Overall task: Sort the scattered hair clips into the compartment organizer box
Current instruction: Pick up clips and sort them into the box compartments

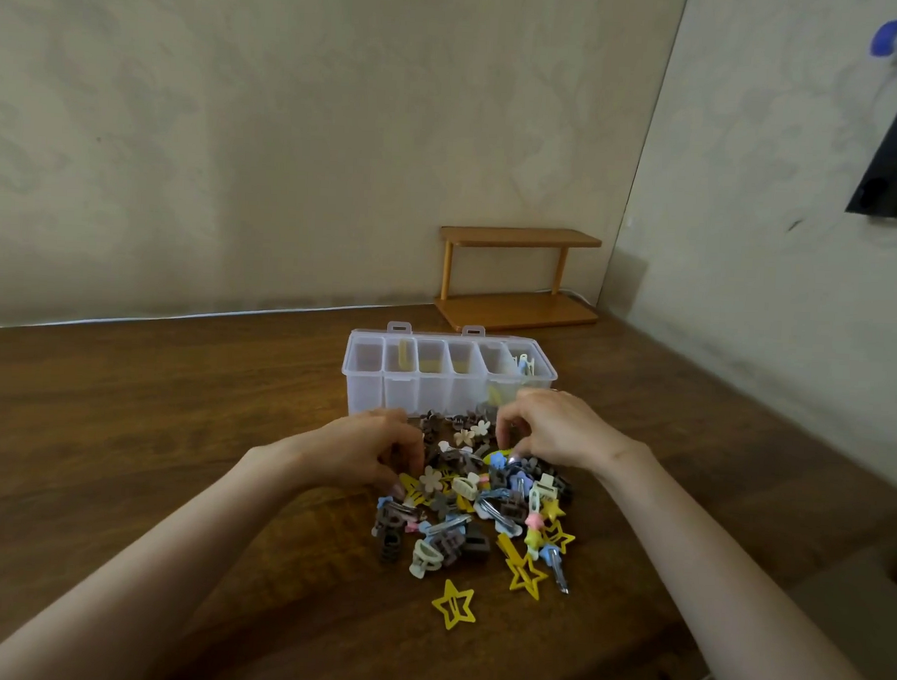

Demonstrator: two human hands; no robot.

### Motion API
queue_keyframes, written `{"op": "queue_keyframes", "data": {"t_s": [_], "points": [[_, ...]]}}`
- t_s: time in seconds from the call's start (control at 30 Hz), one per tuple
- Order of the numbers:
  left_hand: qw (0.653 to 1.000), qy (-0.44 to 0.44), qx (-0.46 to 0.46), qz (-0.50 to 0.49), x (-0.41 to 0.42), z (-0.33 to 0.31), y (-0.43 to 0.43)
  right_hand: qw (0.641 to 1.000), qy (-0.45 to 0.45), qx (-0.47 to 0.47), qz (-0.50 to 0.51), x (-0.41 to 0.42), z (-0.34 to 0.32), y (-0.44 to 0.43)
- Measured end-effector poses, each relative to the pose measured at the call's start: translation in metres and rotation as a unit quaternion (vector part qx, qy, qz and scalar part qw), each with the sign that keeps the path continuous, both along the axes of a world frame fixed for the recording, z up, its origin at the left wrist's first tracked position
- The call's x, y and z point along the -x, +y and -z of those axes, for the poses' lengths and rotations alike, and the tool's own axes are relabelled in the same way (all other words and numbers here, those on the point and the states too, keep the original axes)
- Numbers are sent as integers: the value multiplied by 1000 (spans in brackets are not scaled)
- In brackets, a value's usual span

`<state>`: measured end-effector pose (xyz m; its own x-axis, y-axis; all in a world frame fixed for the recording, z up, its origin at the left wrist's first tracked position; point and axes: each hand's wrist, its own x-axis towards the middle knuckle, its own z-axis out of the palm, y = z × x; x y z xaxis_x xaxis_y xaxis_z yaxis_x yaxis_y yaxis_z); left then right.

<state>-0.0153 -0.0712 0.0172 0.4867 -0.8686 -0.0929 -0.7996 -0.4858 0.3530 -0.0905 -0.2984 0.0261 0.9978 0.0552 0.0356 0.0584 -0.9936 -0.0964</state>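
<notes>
Hair clips [480, 500] heaped | left hand [364, 452], right hand [550, 429] curled among them

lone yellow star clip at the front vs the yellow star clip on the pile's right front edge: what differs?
Position: the lone star clip lies by itself on the table, apart from the pile of hair clips; the edge star clip sits against that pile.
Neighbours: the edge star clip has a blue snap clip right beside it; the lone star clip touches no other clip.
Shared: both are yellow open star outlines lying flat.
</notes>
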Motion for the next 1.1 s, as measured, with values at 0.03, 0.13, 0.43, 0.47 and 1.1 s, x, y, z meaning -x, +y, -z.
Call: {"op": "queue_keyframes", "data": {"t_s": [0.03,0.13,0.43,0.47,1.1], "points": [[1000,-11,-5,1,0,1,0,1000,1,-7,2,0,1,-1],[1000,-27,-10,1,0,3,-1,998,-5,-64,21,-2,4,-5],[997,9,71,-36,1,-2,-1,901,-173,-387,89,1,-2,-12],[995,13,87,-43,1,-3,-1,891,-194,-397,100,0,-1,-13],[963,32,247,-103,2,-6,-1,886,-268,-366,98,-19,-14,7]]}}
